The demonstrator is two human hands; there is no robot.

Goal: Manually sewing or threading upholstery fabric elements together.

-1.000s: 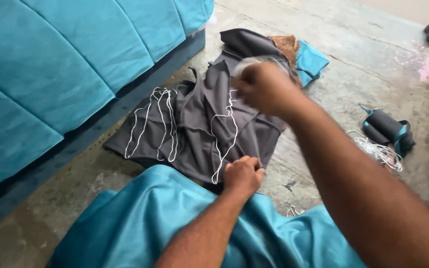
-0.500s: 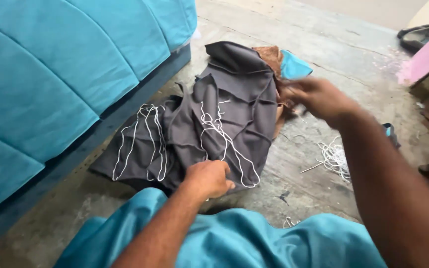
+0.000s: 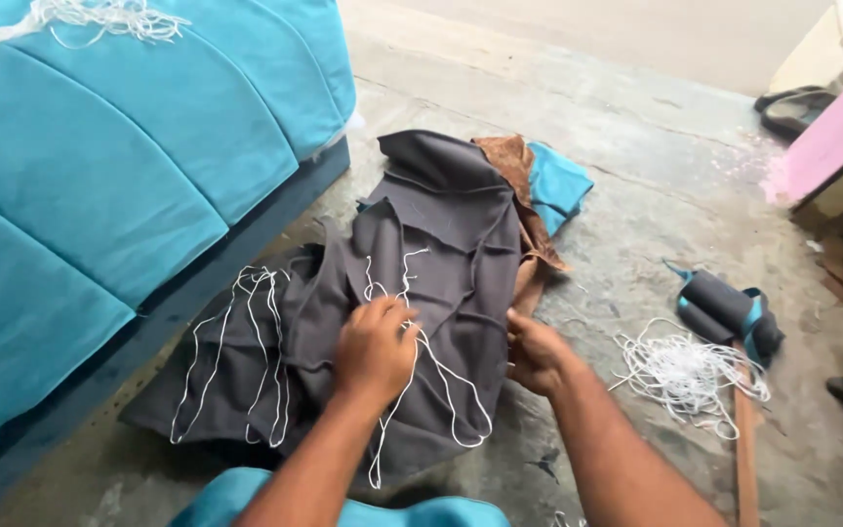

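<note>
A pile of dark grey cloth (image 3: 441, 254) lies on the concrete floor, with loops of white cord (image 3: 246, 351) draped over it. My left hand (image 3: 375, 349) rests on the grey cloth, its fingers closed around a strand of the white cord. At the pile's right edge my right hand (image 3: 537, 353) pinches a fold of the grey cloth. Brown fabric (image 3: 511, 166) and a teal piece (image 3: 558, 183) poke out at the far end of the pile. Teal cloth (image 3: 246, 493) covers my lap at the bottom.
A teal padded cushion (image 3: 119, 166) on a dark base fills the left side, with white cord (image 3: 100, 18) on top. To the right lie a tangle of white cord (image 3: 680, 373), a dark grey roll with teal trim (image 3: 729, 312), a wooden strip (image 3: 745, 449) and a pink panel (image 3: 836, 137).
My right hand has come down from above the pile to its right edge and taken hold of the cloth. My left hand has moved forward onto the pile and the cord. The view has shifted closer.
</note>
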